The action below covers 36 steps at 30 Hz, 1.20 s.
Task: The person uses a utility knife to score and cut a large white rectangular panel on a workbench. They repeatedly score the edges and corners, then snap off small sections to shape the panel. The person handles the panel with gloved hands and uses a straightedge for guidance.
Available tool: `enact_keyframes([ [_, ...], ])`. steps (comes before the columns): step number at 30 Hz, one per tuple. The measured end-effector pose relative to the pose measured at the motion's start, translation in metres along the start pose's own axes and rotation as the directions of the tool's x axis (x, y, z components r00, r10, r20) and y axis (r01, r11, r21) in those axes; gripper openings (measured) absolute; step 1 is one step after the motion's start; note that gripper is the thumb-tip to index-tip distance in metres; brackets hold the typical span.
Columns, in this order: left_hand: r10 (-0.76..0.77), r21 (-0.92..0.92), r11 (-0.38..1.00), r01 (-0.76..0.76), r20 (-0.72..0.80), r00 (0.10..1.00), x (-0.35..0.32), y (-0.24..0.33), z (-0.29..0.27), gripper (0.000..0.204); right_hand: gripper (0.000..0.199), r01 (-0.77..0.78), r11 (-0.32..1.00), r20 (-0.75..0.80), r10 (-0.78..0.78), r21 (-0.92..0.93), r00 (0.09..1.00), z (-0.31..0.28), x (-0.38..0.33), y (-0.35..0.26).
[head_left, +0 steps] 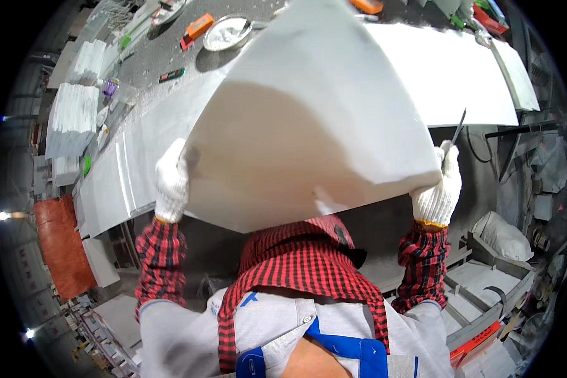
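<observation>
A large white panel [296, 132] is lifted in front of me, tilted, with its near edge close to my body and a shadow across its face. My left hand [172, 179], in a white knitted glove, closes on the panel's left edge. At the right corner my gloved right hand [436, 195] grips the same panel. A thin dark pointed tool [459, 128] sticks up from that right hand; its handle is hidden by the fingers. Checked red and black sleeves cover both forearms. The panel hides the middle of the workbench [151, 120].
At the back stands a metal bowl [227, 34] of white material, beside an orange box [200, 26]. White panels [447, 75] lie on the right. Stacked white pieces [73, 120] stand at left, near an orange-red sheet [63, 246]. A metal-framed cart [485, 283] is at lower right.
</observation>
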State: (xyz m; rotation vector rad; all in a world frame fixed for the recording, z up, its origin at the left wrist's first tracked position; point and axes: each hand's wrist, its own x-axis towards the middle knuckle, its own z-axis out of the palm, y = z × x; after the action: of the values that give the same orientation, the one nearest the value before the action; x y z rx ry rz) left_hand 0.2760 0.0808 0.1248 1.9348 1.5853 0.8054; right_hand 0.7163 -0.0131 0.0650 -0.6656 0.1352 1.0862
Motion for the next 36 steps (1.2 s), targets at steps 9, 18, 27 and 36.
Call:
enact_keyframes([
  [9,-0.366,-0.367,0.891,0.266,-0.236,0.9,-0.052,-0.013,0.03,0.054,0.018,0.12,0.973,0.27,-0.064,-0.195,0.961,0.11,0.033,0.001],
  [18,-0.397,-0.459,0.862,0.214,-0.351,0.848,-0.063,-0.07,0.042,0.058,0.02,0.135,0.938,0.4,0.004,-0.318,0.917,0.167,0.033,0.04],
  [27,-0.436,-0.405,0.868,0.289,-0.338,0.834,-0.068,-0.116,0.059,0.051,0.025,0.235,0.846,0.413,-0.019,-0.479,0.911,0.201,0.03,0.079],
  [36,-0.333,-0.31,0.927,0.211,-0.419,0.845,-0.074,-0.139,0.065,0.048,0.022,0.116,0.843,0.394,0.12,-0.525,0.911,0.24,0.056,0.101],
])
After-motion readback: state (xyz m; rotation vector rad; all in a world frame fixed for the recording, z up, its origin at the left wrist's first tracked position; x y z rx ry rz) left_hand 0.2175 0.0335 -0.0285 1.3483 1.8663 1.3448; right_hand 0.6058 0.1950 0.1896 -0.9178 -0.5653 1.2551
